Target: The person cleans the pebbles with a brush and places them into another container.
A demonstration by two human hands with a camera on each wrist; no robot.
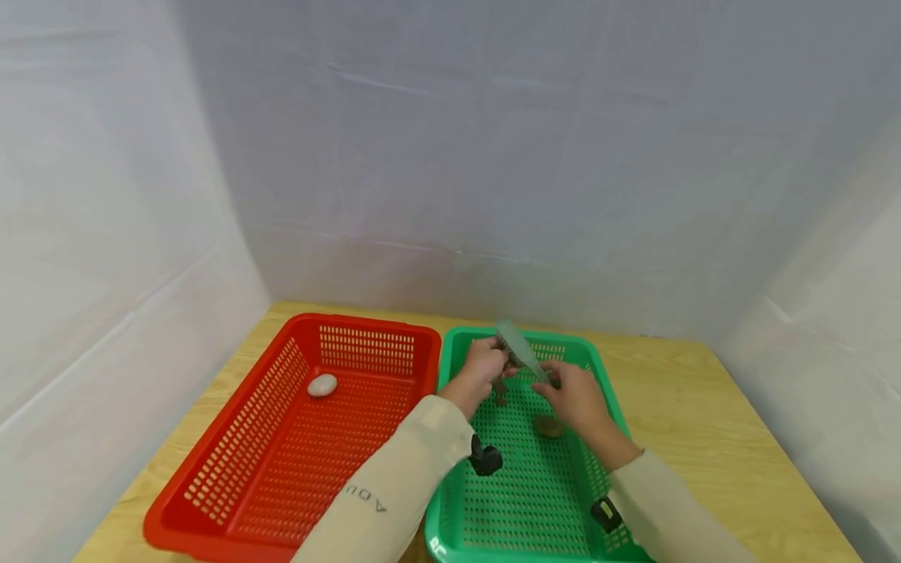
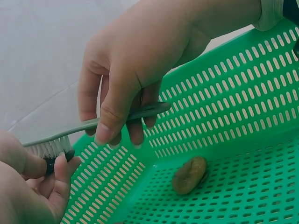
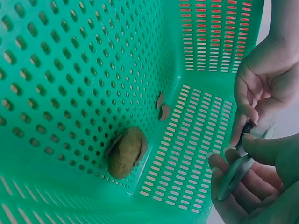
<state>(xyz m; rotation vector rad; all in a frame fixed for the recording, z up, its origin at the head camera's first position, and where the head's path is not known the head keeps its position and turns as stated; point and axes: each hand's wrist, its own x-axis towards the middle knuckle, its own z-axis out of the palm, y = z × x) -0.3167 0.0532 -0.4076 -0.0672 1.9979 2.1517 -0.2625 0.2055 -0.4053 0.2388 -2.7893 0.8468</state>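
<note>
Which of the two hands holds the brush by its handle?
The right hand: its fingers grip the handle of the brush, while the left hand holds a small dark thing at the bristles.

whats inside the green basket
A brown egg-shaped lump and brown scraps. The floor under them is covered; the left hand and right hand hide more in the head view.

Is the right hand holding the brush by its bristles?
No, the right hand grips the brush by its handle, and the bristles are at the other end, near the left hand.
</note>
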